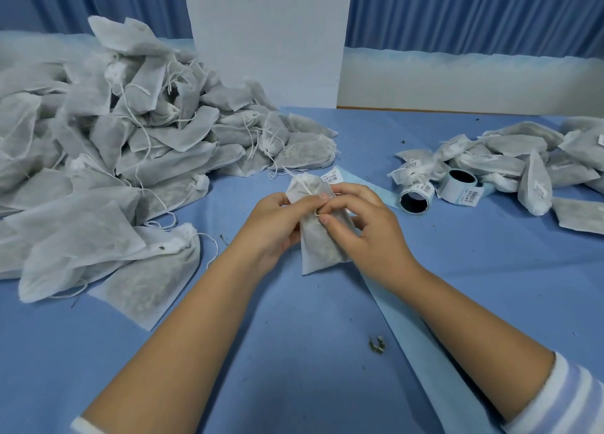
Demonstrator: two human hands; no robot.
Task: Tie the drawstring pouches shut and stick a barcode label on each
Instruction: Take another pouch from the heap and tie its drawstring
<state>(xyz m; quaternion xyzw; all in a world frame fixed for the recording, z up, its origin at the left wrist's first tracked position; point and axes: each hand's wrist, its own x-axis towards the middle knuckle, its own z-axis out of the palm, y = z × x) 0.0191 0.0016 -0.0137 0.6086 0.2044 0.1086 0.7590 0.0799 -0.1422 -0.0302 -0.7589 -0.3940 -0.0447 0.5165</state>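
Two hands work at mid-bench, head view. The left hand point(274, 224) grips the pouch point(318, 244) by its left edge, over the blue bench point(294, 361). The right hand point(362, 227) pinches the drawstring point(305, 188) between thumb and forefinger against the pouch's front (the cord runs up to the gathered neck). A large pile of pouches point(114, 159) lies on the bench at left, and a smaller heap point(523, 162) at right, some bearing labels. One label roll point(415, 199) lies just beside that heap, with a second roll point(457, 187) touching it. A loose barcode label point(330, 177) lies just beyond the held pouch. A pale backing strip point(408, 319) passes under the right forearm.
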